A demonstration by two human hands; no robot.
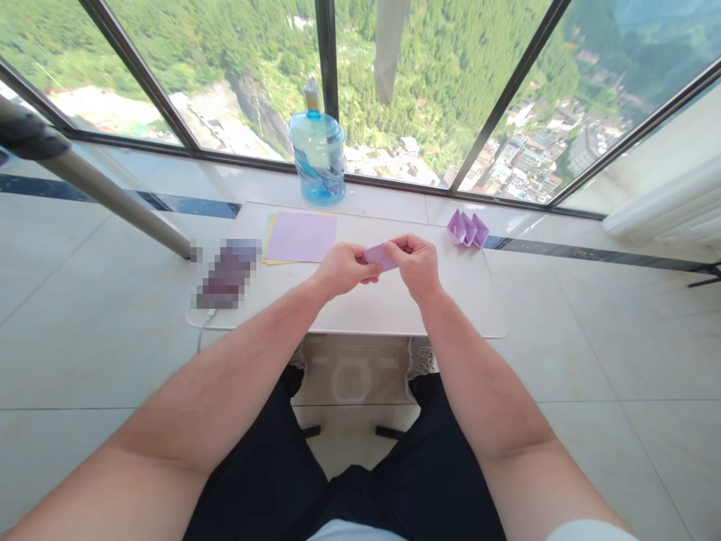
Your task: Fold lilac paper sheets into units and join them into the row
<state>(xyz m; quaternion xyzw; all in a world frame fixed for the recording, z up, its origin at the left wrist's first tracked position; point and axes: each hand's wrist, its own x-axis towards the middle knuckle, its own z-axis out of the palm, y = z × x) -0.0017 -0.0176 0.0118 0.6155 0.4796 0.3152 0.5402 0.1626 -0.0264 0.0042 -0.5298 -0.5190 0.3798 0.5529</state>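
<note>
Lilac paper [378,257], long axis roughly sideways

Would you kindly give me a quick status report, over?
Left hand and right hand: both gripping small purple paper. Paper held over white table. Flat sheets left, folded purple pieces right; neither blocking the hands.

No text can be read. Purplish marks [334,188] on the blue bottle [316,154] are too blurred to be deciphered.
</note>
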